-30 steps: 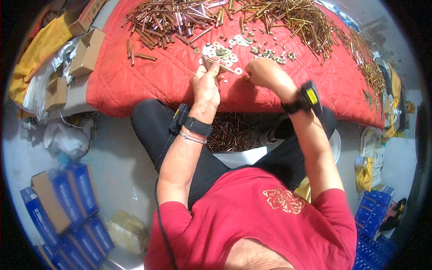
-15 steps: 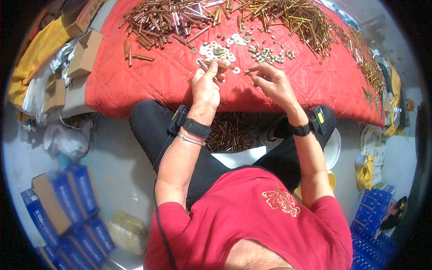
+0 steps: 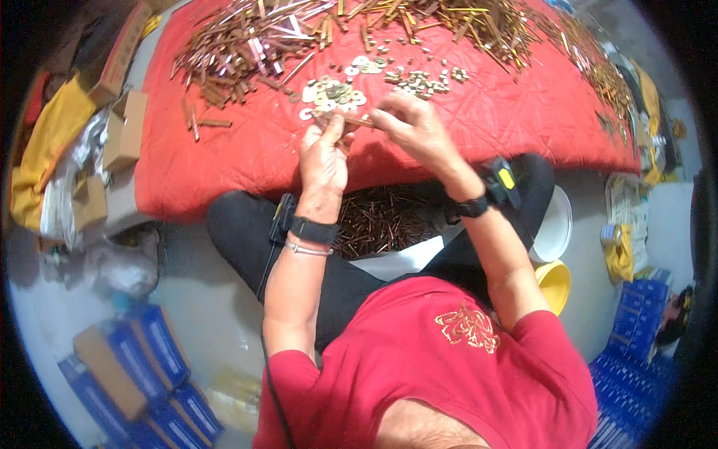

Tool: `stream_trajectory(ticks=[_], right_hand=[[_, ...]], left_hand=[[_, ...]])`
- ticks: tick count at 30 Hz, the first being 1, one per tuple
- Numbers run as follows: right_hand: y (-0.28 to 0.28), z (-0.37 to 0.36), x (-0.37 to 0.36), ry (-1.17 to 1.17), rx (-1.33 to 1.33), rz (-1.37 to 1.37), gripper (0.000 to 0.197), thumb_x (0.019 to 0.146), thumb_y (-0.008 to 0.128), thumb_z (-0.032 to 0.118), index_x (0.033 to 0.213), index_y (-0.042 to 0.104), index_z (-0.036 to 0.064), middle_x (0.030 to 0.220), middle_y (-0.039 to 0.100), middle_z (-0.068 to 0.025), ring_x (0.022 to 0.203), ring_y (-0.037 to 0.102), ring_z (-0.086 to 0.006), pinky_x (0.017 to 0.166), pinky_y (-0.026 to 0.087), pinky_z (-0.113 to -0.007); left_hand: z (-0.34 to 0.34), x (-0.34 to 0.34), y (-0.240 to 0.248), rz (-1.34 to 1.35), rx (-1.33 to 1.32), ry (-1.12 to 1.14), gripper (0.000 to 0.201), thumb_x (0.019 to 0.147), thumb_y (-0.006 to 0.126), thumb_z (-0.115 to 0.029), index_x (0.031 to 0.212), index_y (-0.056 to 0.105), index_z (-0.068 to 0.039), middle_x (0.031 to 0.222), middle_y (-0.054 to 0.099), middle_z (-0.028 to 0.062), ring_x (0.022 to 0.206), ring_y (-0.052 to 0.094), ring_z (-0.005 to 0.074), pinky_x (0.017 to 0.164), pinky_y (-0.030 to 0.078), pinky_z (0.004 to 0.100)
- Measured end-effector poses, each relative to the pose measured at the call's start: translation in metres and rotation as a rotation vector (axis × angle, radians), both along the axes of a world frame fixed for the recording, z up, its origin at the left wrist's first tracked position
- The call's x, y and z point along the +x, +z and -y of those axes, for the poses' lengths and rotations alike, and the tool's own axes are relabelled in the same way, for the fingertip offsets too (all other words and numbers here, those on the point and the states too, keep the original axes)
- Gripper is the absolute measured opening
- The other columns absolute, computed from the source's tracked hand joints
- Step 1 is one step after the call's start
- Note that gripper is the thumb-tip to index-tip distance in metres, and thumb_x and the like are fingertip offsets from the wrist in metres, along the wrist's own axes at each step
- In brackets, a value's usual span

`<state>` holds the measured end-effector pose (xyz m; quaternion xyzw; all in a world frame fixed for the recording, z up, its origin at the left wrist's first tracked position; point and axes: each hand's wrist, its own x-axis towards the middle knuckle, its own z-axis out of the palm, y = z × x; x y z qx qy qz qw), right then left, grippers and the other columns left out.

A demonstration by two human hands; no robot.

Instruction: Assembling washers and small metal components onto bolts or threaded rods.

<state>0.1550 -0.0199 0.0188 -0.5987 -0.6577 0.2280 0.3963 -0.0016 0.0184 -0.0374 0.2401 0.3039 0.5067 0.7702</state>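
My left hand point(image 3: 326, 161) is closed around slim copper-coloured metal rods, one of them point(image 3: 354, 120) sticking out to the right over the red quilted cloth point(image 3: 232, 165). At its tip, the bent fingers of my right hand point(image 3: 419, 135) come together, pinching at the rod's end. Whatever small piece they hold there is hidden and blurred. Just beyond my left hand lie flat round washers point(image 3: 333, 93), silver and brass-toned. Small nut-like metal pieces point(image 3: 419, 82) are scattered beyond my right hand.
Heaped rods point(image 3: 247, 56) cover the far left, with another pile point(image 3: 490, 30) far right. Between my legs is a container of dark rods point(image 3: 381, 221). A white bucket point(image 3: 552, 228) and yellow bucket point(image 3: 555, 288) stand at right. Blue boxes point(image 3: 161, 344) and cardboard boxes point(image 3: 126, 131) sit left.
My right hand has moved left, from apart to the end of the rod in my left hand. The whole view has shifted slightly, showing more of the yellow bucket.
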Motion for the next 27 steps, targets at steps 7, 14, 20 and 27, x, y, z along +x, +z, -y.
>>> stream_trajectory(ticks=[7, 14, 20, 27], right_hand=[[-0.016, -0.020, -0.042, -0.058, 0.415, -0.204, 0.019, 0.089, 0.054, 0.016, 0.100, 0.060, 0.0021, 0.094, 0.056, -0.0111, 0.093, 0.055, -0.0227, 0.083, 0.042, -0.031], [-0.015, 0.002, 0.061, 0.015, 0.216, 0.208, 0.014, 0.078, 0.059, -0.003, 0.091, 0.062, 0.0019, 0.083, 0.057, -0.0103, 0.081, 0.059, -0.0243, 0.068, 0.047, -0.031], [-0.031, 0.010, 0.087, 0.209, 0.220, 0.452, 0.016, 0.076, 0.057, 0.000, 0.091, 0.059, 0.0051, 0.085, 0.053, -0.0121, 0.078, 0.057, -0.0312, 0.068, 0.048, -0.036], [-0.021, 0.007, 0.054, -0.017, 0.164, 0.080, 0.010, 0.081, 0.058, 0.002, 0.091, 0.061, 0.0037, 0.082, 0.054, -0.0064, 0.073, 0.053, -0.0183, 0.064, 0.045, -0.029]], left_hand=[[0.017, 0.013, 0.016, 0.078, -0.123, -0.042, 0.018, 0.089, 0.058, -0.013, 0.105, 0.053, -0.007, 0.094, 0.059, 0.0012, 0.083, 0.058, 0.0105, 0.065, 0.047, 0.0238], [0.000, -0.006, -0.010, 0.157, -0.249, -0.150, 0.026, 0.092, 0.053, -0.019, 0.108, 0.055, 0.001, 0.082, 0.061, 0.0045, 0.069, 0.057, 0.0117, 0.057, 0.047, 0.0230], [0.004, -0.001, 0.005, 0.107, -0.232, -0.216, 0.029, 0.090, 0.050, -0.019, 0.106, 0.057, 0.004, 0.060, 0.045, -0.0019, 0.050, 0.040, 0.0058, 0.043, 0.030, 0.0192], [0.018, 0.008, 0.022, -0.082, -0.045, -0.277, 0.018, 0.086, 0.062, -0.020, 0.098, 0.059, -0.006, 0.057, 0.048, -0.0055, 0.042, 0.037, -0.0002, 0.036, 0.024, 0.0143]])
